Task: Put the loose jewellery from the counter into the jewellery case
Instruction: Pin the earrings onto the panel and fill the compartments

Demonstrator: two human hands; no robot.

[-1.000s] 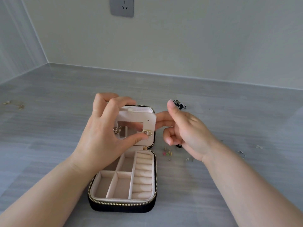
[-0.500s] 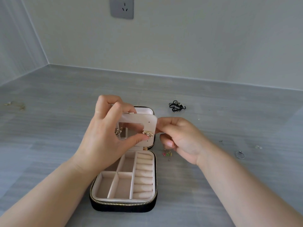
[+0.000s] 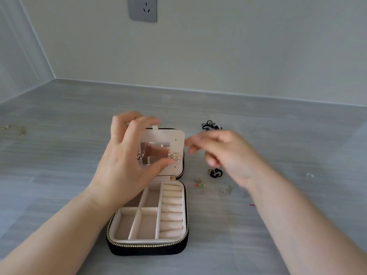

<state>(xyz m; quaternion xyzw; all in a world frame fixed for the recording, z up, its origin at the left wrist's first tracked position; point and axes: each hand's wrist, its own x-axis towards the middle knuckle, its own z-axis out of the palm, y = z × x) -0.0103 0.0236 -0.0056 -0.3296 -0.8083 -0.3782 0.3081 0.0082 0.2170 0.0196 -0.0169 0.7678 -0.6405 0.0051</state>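
The black zip-edged jewellery case (image 3: 148,246) lies open on the grey counter, its cream compartments bare. My left hand (image 3: 123,167) grips the cream earring panel (image 3: 175,135) of the raised lid, fingers on its top edge and thumb at its bottom. A pearl-and-gold earring (image 3: 174,156) sits on that panel; a second one (image 3: 141,155) shows by the mirror. My right hand (image 3: 230,155) hovers blurred just right of the panel, fingers loose, nothing visible in it. Loose pieces lie to the right: coloured earrings (image 3: 199,184), silver studs (image 3: 226,190), a black piece (image 3: 216,173).
A black tangled item (image 3: 211,125) lies behind my right hand. A small clear piece (image 3: 309,175) sits far right, and a gold chain (image 3: 21,132) far left. A wall with a socket (image 3: 142,8) closes the back; another wall closes the left.
My right hand has let go of the panel's right edge and drawn away to the right. My left hand keeps holding the panel in place.
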